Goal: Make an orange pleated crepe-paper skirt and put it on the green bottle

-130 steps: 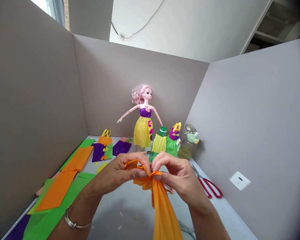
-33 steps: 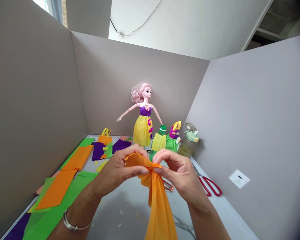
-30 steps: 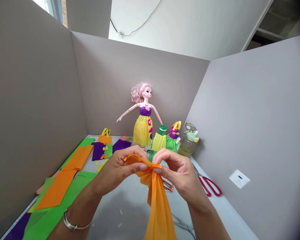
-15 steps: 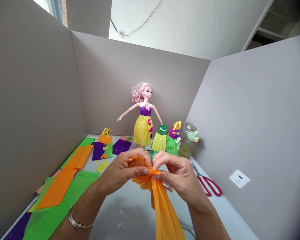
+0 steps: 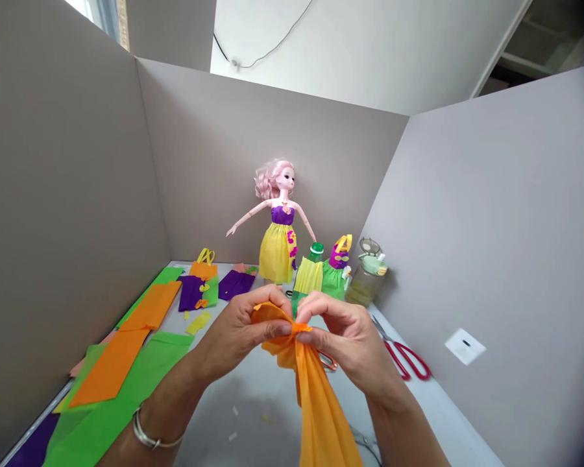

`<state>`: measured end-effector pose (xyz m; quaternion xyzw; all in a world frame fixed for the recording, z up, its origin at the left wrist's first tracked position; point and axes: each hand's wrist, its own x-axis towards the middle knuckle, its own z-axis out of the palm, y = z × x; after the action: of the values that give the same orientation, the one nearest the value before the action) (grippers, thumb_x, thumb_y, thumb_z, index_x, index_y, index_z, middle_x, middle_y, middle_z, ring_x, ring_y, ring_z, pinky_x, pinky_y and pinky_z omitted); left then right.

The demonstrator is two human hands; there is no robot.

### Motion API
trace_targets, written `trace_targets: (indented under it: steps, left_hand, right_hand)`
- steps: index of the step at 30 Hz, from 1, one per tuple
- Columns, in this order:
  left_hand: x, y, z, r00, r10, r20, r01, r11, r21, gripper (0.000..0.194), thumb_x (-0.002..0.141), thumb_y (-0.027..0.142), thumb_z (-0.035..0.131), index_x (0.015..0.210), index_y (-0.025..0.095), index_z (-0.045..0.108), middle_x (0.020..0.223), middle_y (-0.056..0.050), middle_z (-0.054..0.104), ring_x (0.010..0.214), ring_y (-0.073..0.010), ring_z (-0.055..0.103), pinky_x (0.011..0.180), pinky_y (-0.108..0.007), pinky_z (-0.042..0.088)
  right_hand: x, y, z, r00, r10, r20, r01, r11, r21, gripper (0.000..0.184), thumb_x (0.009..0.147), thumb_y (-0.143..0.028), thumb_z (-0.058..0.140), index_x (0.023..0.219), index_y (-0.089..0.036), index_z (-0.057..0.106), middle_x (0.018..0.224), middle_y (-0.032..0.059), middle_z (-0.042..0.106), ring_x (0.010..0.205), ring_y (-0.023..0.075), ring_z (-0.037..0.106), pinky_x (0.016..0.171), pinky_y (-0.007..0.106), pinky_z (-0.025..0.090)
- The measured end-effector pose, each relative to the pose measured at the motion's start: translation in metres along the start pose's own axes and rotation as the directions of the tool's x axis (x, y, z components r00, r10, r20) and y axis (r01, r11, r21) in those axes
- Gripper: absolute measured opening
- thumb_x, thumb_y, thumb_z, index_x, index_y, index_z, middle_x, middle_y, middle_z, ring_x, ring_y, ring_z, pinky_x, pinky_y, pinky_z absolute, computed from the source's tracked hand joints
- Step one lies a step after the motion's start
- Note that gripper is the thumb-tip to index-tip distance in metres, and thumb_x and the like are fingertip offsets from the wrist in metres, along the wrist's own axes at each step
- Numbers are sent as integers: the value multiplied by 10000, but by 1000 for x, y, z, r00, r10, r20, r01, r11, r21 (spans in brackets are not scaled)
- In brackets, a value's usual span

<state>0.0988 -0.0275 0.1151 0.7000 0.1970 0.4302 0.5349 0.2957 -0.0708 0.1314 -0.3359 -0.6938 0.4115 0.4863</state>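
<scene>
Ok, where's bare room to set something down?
The main bare tabletop lies under the orange crepe paper in your left hand and right hand, between the green crepe sheet and red-handled scissors, with small scraps on it. Crowded: the back, with purple cutouts, a green-capped bottle and glass jar.

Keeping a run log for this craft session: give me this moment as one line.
left grip: pinching orange paper | right grip: pinching same orange paper | nearby: red scissors

The pale grey desk [image 5: 433, 415] carries orange crepe paper [image 5: 109, 366] overlapping green crepe paper [image 5: 168, 347] at lower left, purple paper cut-outs [image 5: 191, 293] farther back, red-handled scissors [image 5: 406, 361] beside the right wall, orange-handled scissors [image 5: 328, 362] near centre, and small paper scraps [image 5: 233, 421] at bottom centre.
</scene>
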Motion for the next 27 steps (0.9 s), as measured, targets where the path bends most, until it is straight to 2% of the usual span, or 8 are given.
trace_targets:
  steps: [3,10,14,18,19,21,23,27]
  left_hand:
    - [-1,4,-1,1000,-24,-7,24,999,27,151,903,332,688,864,199,626,815,32,574,726,-115,533,707,-243,419]
    - [4,-2,4,1000,-7,-1,7,976,217,163,928,300,630,814,184,645,808,24,516,781,-136,490,695,-229,390]
    - [8,-8,10,990,-44,131,4,957,291,139,933,228,581,805,178,602,823,18,539,765,-139,495,698,-237,420]
    - [3,-6,-5,967,-104,231,-28,862,506,66,928,252,595,909,209,641,971,-19,639,933,-197,578,844,-309,473]
    - [0,-3,-11,970,-137,200,6,837,547,107,908,269,633,1009,240,649,1073,-23,647,1026,-219,585,890,-329,477]
    - [-7,4,-22,975,-200,101,108,814,570,460,827,283,740,1251,341,572,1312,-5,592,1217,-245,544,981,-356,468]
    - [-12,11,-25,982,-190,16,150,820,553,690,778,299,799,1367,421,461,1434,26,521,1346,-250,465,1057,-371,438]
    - [-14,20,-8,999,-33,-14,35,831,556,713,821,302,770,1416,401,390,1478,13,474,1401,-234,410,1128,-369,387]
  right_hand:
    - [1,0,0,999,-23,-24,22,1000,-9,50,879,-246,740,845,-235,704,879,-9,616,863,142,590,830,273,451]
    - [4,3,0,996,-53,-73,58,996,72,43,878,-248,739,853,-243,704,913,-5,643,889,150,593,819,265,447]
    - [5,5,-2,997,-28,-71,35,995,95,45,882,-248,730,846,-244,704,871,-13,639,825,140,581,774,261,442]
    - [4,4,-3,995,-34,-96,43,995,95,54,878,-266,735,844,-245,698,851,-18,623,782,132,560,727,254,433]
    - [3,4,-4,994,-32,-103,40,996,78,57,879,-273,735,848,-245,696,852,-18,623,779,131,558,721,253,431]
    - [2,2,-4,993,-24,-118,28,999,34,70,886,-294,729,855,-243,691,853,-18,627,773,130,559,715,250,429]
    - [1,2,-3,991,-18,-130,18,1000,-1,88,893,-316,722,865,-242,684,859,-18,633,776,129,563,718,247,432]
    - [1,4,0,987,-31,-159,25,999,-36,103,897,-339,718,875,-248,674,875,-23,630,818,132,563,751,238,437]
